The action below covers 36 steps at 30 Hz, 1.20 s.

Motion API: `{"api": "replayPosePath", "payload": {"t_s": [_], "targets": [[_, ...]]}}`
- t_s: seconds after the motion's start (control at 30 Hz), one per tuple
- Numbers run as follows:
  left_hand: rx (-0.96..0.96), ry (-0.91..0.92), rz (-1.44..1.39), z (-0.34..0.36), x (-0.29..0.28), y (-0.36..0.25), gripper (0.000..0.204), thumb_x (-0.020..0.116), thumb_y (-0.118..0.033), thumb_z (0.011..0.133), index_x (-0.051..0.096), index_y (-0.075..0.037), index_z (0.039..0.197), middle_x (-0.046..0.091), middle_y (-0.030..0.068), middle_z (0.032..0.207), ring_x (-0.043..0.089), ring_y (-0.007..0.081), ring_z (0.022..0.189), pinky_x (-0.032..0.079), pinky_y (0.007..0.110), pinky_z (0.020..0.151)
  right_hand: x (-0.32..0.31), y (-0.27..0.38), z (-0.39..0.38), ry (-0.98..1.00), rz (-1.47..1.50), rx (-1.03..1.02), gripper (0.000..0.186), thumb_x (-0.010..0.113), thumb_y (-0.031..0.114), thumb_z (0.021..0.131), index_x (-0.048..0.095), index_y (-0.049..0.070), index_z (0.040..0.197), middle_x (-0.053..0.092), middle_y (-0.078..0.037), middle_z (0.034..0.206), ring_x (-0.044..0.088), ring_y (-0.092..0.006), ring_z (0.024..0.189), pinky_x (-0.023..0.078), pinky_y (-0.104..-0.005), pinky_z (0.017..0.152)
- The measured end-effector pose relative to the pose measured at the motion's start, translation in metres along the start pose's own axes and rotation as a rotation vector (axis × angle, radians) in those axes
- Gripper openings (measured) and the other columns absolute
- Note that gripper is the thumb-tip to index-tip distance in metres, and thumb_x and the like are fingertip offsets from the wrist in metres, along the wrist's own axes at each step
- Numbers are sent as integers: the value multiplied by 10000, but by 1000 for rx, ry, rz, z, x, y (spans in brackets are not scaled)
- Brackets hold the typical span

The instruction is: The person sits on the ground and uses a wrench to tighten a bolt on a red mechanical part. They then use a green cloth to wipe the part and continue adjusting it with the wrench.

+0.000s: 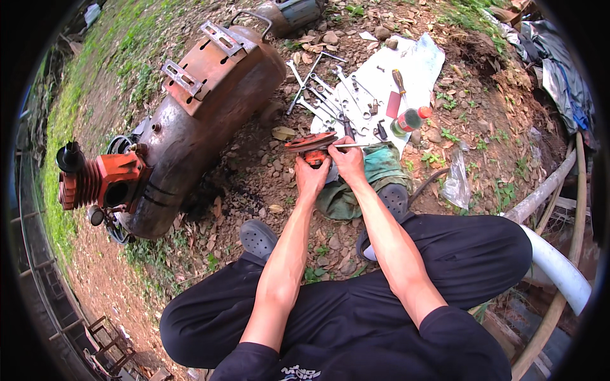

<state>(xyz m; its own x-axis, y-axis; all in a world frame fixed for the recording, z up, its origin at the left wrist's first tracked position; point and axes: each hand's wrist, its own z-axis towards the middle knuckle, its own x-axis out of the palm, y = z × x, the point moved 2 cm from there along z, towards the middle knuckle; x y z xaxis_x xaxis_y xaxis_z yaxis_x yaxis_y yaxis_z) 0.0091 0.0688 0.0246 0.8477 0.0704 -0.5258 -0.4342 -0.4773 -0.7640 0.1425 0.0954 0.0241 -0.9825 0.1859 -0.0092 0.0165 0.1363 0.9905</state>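
Observation:
My left hand (312, 176) is closed around an orange-red metal machine part (314, 156), which has a round pulley-like wheel (310, 141) on top. Against its right side is my right hand (348, 162), fingers closed on a thin metal rod (353, 145) that sticks out to the right; its other end is hidden in the hand. Below the hands a green cloth (387, 166) lies bunched on the ground. Just beyond them, several wrenches (325, 101) and a screwdriver (398, 81) are spread on and beside a white sheet (419, 66).
A rusty air compressor tank (210, 120) lies at the left, with an orange finned pump head (89, 182) at its near end. A bottle with a red cap (410, 120) lies by the sheet's edge. At the right are a plastic bag (455, 181) and a white pipe (559, 270).

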Motion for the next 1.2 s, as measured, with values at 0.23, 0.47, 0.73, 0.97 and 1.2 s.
{"api": "replayPosePath", "payload": {"t_s": [0.23,0.47,0.73,0.97,1.2], "targets": [[-28,56,-176,-7,-12,-11,708,762,-387,735,479,50,1215,647,207,1117,637,300,1034,479,394,916,-38,-32,-4,-183,102,209,145,718,73,859,620,-4,934,683,-70,852,645,-119,728,535,-244,652],[94,14,-301,13,-4,31,720,767,-361,742,445,12,1266,651,169,1126,638,272,1015,484,371,917,-11,5,4,99,59,155,207,770,138,824,701,-6,955,704,-52,886,638,-106,779,504,-244,699],[50,22,-347,15,-5,33,737,788,-334,725,446,14,1278,657,157,1101,639,261,1007,491,362,904,4,1,4,215,128,179,185,786,120,811,725,5,943,705,-40,857,611,-88,768,484,-242,704],[47,33,-229,7,-10,20,787,769,-357,744,398,6,1336,630,161,1134,619,256,1021,494,363,902,10,-10,7,208,-106,126,199,763,118,831,709,-34,948,707,-55,850,614,-92,768,491,-248,689],[60,13,-172,7,-9,19,770,769,-350,751,402,10,1325,628,174,1166,624,269,1048,490,376,920,12,2,-3,124,-205,-68,170,729,129,851,707,-20,929,708,-45,823,612,-84,746,489,-251,661]]}}
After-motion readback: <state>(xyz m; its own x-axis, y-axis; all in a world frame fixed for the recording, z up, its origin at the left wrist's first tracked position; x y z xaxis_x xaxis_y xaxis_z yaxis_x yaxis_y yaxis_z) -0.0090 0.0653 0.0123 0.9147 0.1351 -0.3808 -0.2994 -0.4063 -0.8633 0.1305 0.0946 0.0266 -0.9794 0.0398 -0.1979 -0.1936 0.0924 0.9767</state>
